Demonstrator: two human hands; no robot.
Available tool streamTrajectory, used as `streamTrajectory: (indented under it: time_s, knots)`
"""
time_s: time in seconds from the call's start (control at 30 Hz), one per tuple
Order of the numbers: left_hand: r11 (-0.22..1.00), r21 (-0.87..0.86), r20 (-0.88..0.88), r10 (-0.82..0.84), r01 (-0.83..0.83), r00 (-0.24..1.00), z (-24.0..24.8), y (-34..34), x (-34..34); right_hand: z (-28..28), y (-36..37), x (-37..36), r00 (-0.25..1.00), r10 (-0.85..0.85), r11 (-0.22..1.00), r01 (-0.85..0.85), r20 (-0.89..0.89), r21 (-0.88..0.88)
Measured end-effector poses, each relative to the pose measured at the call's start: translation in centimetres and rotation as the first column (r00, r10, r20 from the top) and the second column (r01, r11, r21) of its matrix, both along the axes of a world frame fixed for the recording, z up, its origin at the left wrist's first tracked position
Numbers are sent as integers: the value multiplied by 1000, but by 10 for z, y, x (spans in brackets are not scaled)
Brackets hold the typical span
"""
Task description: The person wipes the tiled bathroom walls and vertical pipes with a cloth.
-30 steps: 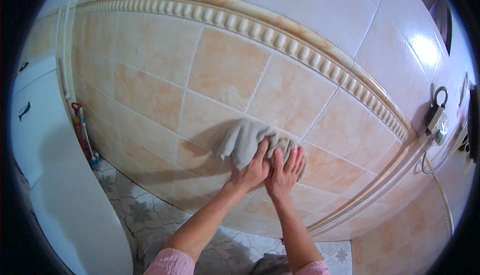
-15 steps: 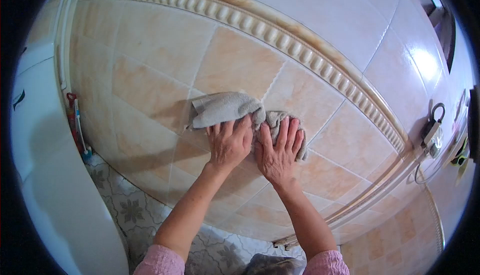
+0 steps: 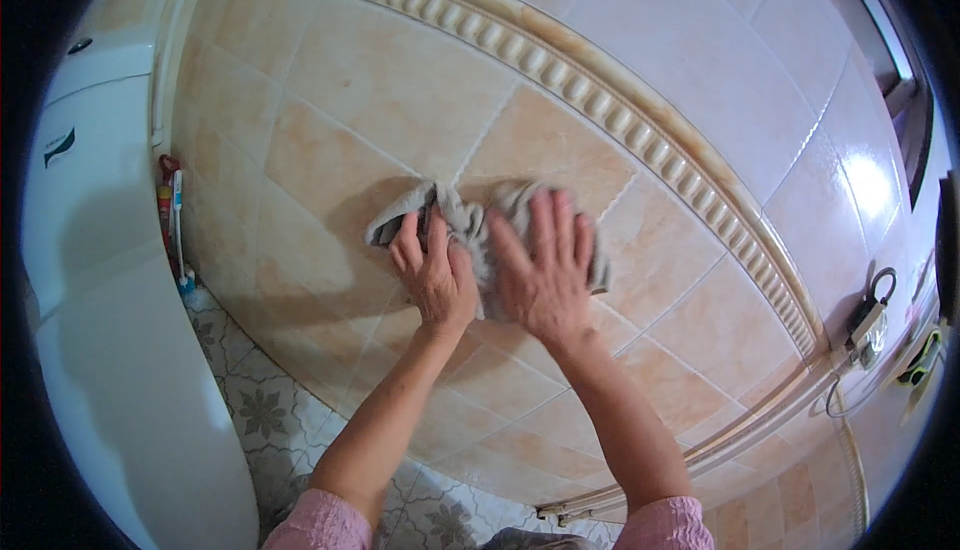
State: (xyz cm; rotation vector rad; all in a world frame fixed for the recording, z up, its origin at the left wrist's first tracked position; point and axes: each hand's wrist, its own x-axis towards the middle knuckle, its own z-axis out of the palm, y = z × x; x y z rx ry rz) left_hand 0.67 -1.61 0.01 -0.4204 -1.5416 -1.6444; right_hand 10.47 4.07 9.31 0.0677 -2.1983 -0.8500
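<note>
A damp-looking grey-beige cloth (image 3: 468, 218) lies bunched against the beige tiled wall (image 3: 575, 145). Its left end is folded up and bends around the fingers of my left hand (image 3: 437, 270), which are curled into it and grip it. On the right part of the cloth rests my right hand (image 3: 545, 275), slightly blurred, palm down with the fingers stretched and apart. Both forearms reach up from the lower edge in pink sleeves.
A raised moulded border (image 3: 540, 60) crosses the wall above the cloth. At left stands a white toilet (image 3: 130, 350), with brushes (image 3: 177, 220) behind it. Pipes (image 3: 690, 455) run along the lower right wall, near a hanging shower-like fitting (image 3: 872, 325). Patterned floor tiles (image 3: 265, 410) show below.
The left end of the cloth, stretched out before, is now gathered and folded up around my left fingers. My right hand has shifted up over the cloth, and the whole view has turned slightly.
</note>
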Motion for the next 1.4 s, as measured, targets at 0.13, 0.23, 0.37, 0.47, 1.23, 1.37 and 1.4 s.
streamTrajectory:
  time_s: [0.13,0.23,0.37,0.47,1.23,1.37,1.4]
  knots:
    - [991,-133,-152,-34,14,988,-1,-11,-10,-4,10,2,983,67,995,-78,170,58]
    - [968,-201,-249,-200,152,947,16,-19,-17,20,11,-6,998,26,995,-32,61,95]
    - [967,-76,-128,-252,244,959,24,-18,-18,65,-17,-47,966,19,999,-8,-258,47]
    - [959,138,62,-257,247,964,10,-10,-26,63,-31,-70,982,126,992,-122,-138,41]
    - [776,-377,-369,-626,505,687,35,30,103,-34,77,107,903,-184,981,194,-388,-15]
    - [812,-428,-492,-578,398,651,13,52,116,-67,96,149,921,-260,965,254,-291,-58]
    - [824,-460,-474,-542,330,694,9,50,113,-58,90,148,941,-232,973,225,-247,-57]
